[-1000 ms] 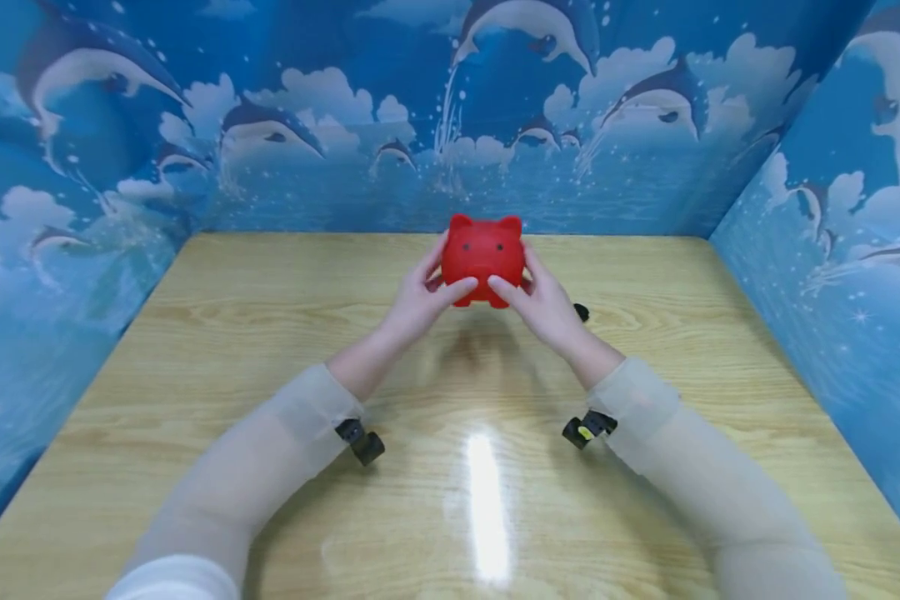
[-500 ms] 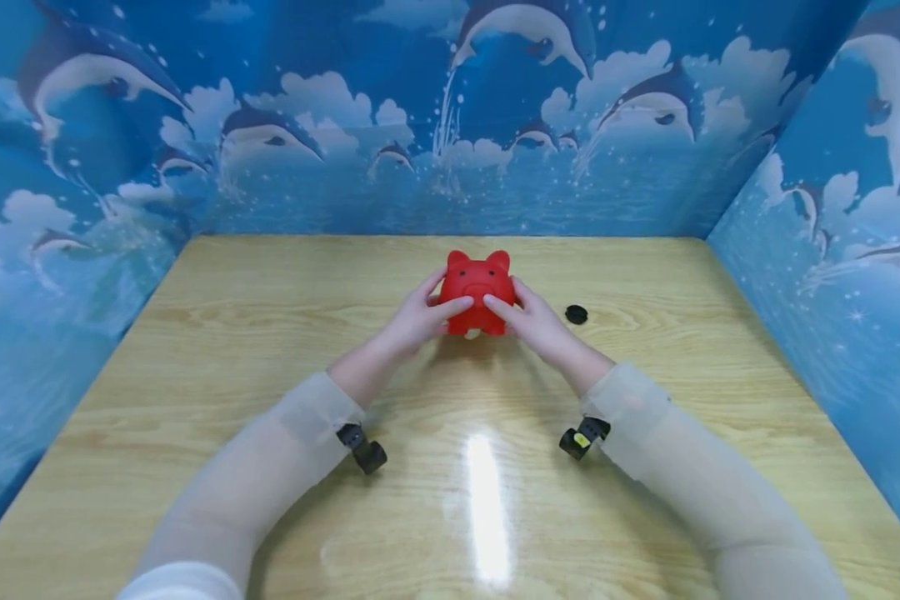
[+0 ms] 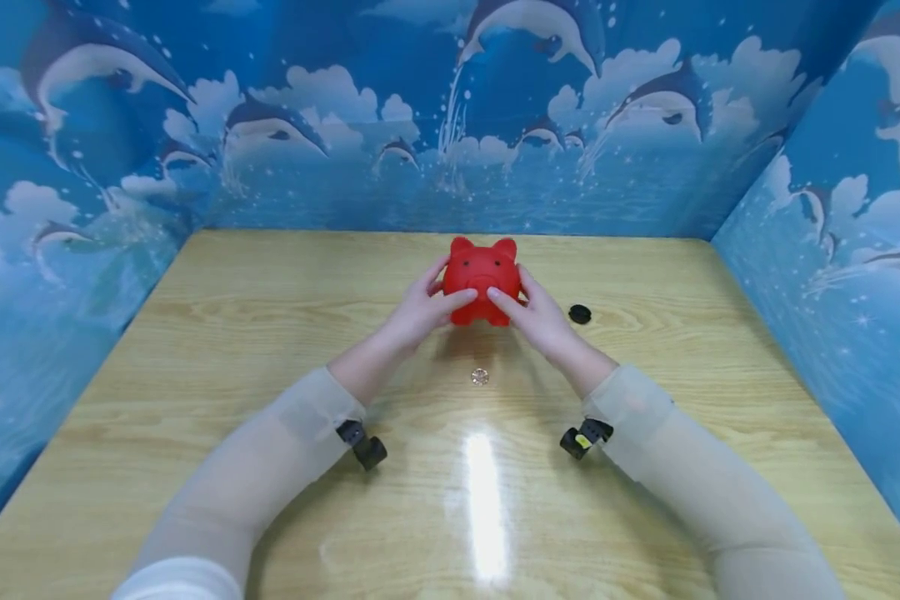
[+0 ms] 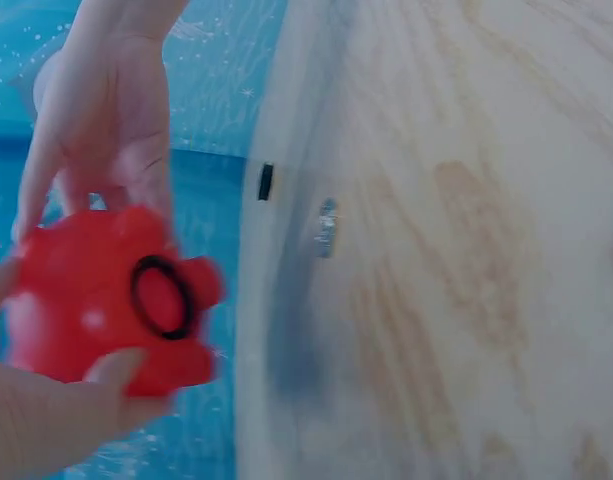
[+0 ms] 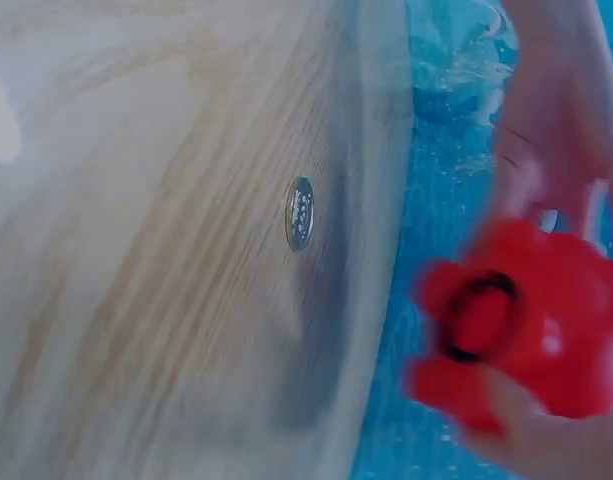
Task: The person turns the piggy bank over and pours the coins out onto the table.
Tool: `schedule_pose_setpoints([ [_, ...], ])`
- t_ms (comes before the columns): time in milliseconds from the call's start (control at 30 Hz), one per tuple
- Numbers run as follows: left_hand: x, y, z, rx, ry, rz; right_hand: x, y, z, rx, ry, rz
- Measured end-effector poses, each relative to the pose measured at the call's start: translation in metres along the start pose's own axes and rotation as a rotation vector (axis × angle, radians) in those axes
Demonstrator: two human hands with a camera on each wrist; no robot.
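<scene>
Piggy bank (image 3: pixel 482 271) is hovering just above the table (image 3: pixel 720 375), both hands closing round it: the left hand (image 3: pixel 423 307) is gripping one side, the right hand (image 3: pixel 535 315) the other, and their thumbs are pressing across its front. This two-sided hold is probably steadying the smooth, round body and leaving the black-edged circle (image 4: pixel 162 297) underneath uncovered, facing down. A coin (image 3: pixel 480 377) is lying nearer the person; a black cap (image 3: pixel 581 314) is resting beyond the right hand, likely out of the way.
</scene>
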State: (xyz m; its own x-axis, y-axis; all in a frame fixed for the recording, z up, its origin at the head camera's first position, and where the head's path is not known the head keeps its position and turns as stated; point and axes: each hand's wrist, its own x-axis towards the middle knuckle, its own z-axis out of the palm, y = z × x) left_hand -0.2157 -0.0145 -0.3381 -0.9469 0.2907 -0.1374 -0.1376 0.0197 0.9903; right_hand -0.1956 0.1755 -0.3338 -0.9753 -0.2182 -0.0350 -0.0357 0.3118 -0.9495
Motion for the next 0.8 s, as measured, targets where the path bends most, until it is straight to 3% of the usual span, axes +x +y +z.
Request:
schedule_pose_setpoints([
  [67,-0.003,0.003,0.0,0.01,-0.008,0.156,-0.001,-0.002,-0.001,-0.001,0.06,-0.132],
  [133,-0.008,0.007,0.001,0.004,-0.022,0.239,-0.006,-0.01,0.0,0.011,0.074,-0.193],
  [200,-0.006,0.007,0.001,0.007,-0.01,0.183,-0.005,-0.011,0.001,0.038,0.046,-0.157],
  [333,-0.002,0.005,0.0,0.052,0.023,-0.062,0.002,-0.004,0.004,0.037,-0.03,0.046],
  [367,0.002,0.002,-0.001,0.052,0.03,-0.092,0.004,0.0,0.004,0.035,-0.032,0.064],
  [600,0.0,0.0,-0.002,0.072,0.024,-0.093,0.003,0.003,0.004,0.042,-0.046,0.068],
  [700,-0.002,-0.002,-0.002,0.08,0.008,-0.027,0.001,0.003,0.003,0.031,-0.04,0.041],
  [800,-0.006,-0.004,-0.003,0.073,-0.017,0.171,-0.002,0.002,0.003,-0.004,0.029,-0.113],
])
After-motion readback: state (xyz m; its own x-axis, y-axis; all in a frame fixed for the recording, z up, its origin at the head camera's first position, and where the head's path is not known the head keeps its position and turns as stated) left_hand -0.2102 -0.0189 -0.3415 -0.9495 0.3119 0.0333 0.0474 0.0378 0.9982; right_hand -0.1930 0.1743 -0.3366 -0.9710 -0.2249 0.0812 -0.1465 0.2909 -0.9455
